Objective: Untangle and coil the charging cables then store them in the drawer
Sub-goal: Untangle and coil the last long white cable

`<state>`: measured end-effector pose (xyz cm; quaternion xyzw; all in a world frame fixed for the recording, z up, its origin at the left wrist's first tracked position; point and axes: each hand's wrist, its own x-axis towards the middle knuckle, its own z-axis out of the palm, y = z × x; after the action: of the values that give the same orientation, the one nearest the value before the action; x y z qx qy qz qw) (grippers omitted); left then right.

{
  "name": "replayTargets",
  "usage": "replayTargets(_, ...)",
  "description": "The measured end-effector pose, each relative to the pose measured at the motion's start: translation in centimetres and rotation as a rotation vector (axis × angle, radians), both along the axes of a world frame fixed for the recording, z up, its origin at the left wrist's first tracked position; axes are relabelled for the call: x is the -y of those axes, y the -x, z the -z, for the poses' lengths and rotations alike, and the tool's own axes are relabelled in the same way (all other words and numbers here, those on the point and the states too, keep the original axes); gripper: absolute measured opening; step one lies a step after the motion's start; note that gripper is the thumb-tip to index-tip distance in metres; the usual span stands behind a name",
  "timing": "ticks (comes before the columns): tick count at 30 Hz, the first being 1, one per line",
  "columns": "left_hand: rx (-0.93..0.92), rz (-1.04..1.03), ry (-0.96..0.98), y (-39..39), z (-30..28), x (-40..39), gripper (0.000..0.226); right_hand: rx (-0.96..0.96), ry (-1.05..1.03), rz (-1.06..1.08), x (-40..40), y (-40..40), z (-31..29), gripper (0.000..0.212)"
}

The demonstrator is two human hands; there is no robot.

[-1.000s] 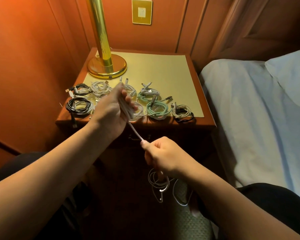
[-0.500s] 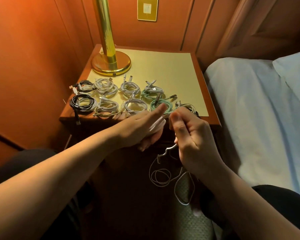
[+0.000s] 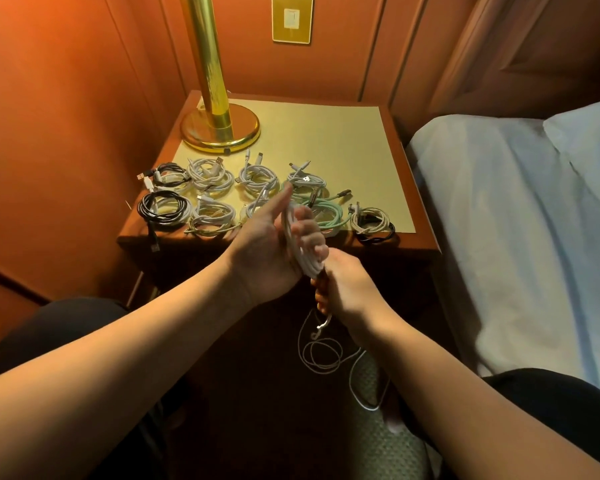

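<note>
Now left hand [image 3: 264,247] fingers [image 3: 307,233] wrap white cable [image 3: 300,251] loops; right hand [image 3: 350,289] pinches its strand.

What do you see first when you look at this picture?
Two hands in the middle: the left hand has a white cable looped around it, and the right hand feeds it more. Behind them, coiled cables sit in rows on the nightstand, beside a shiny gold lamp.

brass lamp base [image 3: 220,128] at nightstand's [image 3: 426,244] back-left corner, gold wall plate [image 3: 292,18] behind it, bed [image 3: 520,220] beside its right
</note>
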<state>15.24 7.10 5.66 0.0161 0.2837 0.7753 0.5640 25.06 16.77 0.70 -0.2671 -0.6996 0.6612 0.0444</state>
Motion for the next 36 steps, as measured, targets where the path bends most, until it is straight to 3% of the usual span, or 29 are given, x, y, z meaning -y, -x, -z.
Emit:
replayTargets(5,-0.056,-0.252,0.162,0.7,-0.4,-0.2,0.04,0.142,0.047,-0.132,1.7,-0.8,-1.6,0.048)
replayTargets(9,-0.293,-0.261,0.247,1.2,-0.4,-0.1,0.045,0.232,-0.036,-0.256,1.5,-1.9,-4.3,0.053)
replayTargets(11,-0.421,-0.256,0.289,2.2,-0.3,0.1,0.047,0.181,-0.095,-0.322,1.5,-2.8,-5.3,0.053)
replayTargets(16,-1.011,-0.02,0.394,3.4,-0.1,1.2,0.049,-0.13,-0.312,-0.226,1.0,-4.0,-6.6,0.041)
replayTargets(19,-1.171,0.26,0.484,2.4,-0.4,1.1,0.063,-0.259,-0.469,-0.141,-0.2,-4.1,-6.7,0.037)
replayTargets(23,-1.048,0.482,0.498,0.8,-0.3,0.6,0.08,-0.309,-0.581,-0.097,-1.4,-3.9,-5.2,0.032)
replayTargets(27,-0.883,0.594,0.341,0.5,-0.4,0.3,0.074,-0.294,-0.506,0.004,-2.5,-3.1,-4.0,0.032)
replayTargets(30,-0.73,0.579,0.232,0.5,-0.3,0.3,0.061,-0.197,-0.477,0.056,-3.3,-2.3,-3.0,0.041)
replayTargets(36,-0.402,0.498,0.116,-0.4,0.4,0.5,0.053,-0.065,-0.221,0.037,-2.3,-0.4,-0.3,0.06)
